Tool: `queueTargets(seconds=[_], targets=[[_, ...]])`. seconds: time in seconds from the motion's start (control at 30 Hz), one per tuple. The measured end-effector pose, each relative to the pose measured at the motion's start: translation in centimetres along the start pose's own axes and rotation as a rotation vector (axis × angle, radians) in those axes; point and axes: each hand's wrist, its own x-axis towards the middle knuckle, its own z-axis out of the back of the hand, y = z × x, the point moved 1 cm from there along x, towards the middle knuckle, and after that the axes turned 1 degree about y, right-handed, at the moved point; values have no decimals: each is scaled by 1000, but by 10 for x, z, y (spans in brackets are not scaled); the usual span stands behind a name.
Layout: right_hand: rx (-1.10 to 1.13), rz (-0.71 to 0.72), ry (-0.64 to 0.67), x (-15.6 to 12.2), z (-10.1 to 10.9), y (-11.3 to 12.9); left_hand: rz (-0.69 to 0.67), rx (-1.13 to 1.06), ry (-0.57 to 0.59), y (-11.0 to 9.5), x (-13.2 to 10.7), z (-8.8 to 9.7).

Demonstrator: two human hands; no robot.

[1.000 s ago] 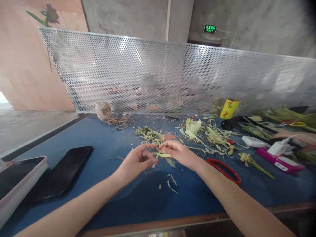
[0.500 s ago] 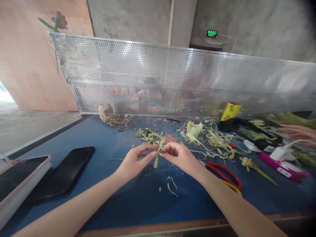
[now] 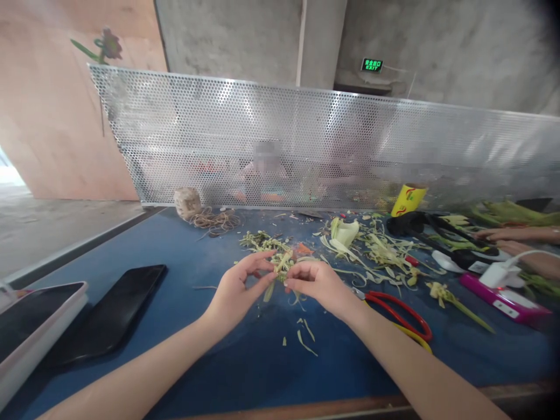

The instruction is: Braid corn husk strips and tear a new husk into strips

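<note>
Between my two hands is a small pale green corn husk piece (image 3: 268, 291), with its lower end sticking out below the fingers. My left hand (image 3: 240, 287) pinches it between thumb and fingertips. The closed fingers of my right hand (image 3: 317, 283) grip its other side, partly hiding it. Right behind the fingertips lies a pile of knobbly green husk bits (image 3: 262, 239), so the edge of the held piece is hard to make out. A few loose husk shreds (image 3: 306, 338) lie on the blue table (image 3: 245, 373) below my hands.
Red-and-yellow-handled scissors (image 3: 400, 315) lie beside my right forearm. Further right are a husk flower (image 3: 455, 303), a purple power strip (image 3: 503, 300) and another person's hands (image 3: 520, 239). Husk scraps (image 3: 385, 251), twine (image 3: 214, 220) and a perforated metal screen (image 3: 210, 134) are behind; phones (image 3: 114, 309) lie left.
The husk piece has tilted, its lower end swinging left. My right fingertips have shifted slightly lower on it. The other person's hands have moved at the right.
</note>
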Motion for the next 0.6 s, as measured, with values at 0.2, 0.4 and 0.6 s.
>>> queueTargets(seconds=[0.2,0.4,0.6], targets=[[50,40,0,1,-5,-6,132,-165,56,3,0,-7],[34,33,-41,3,-3,-8,167,-299,69,8,0,-8],[-93,-2,-61,2,-1,-6,134,-177,30,11,1,-3]])
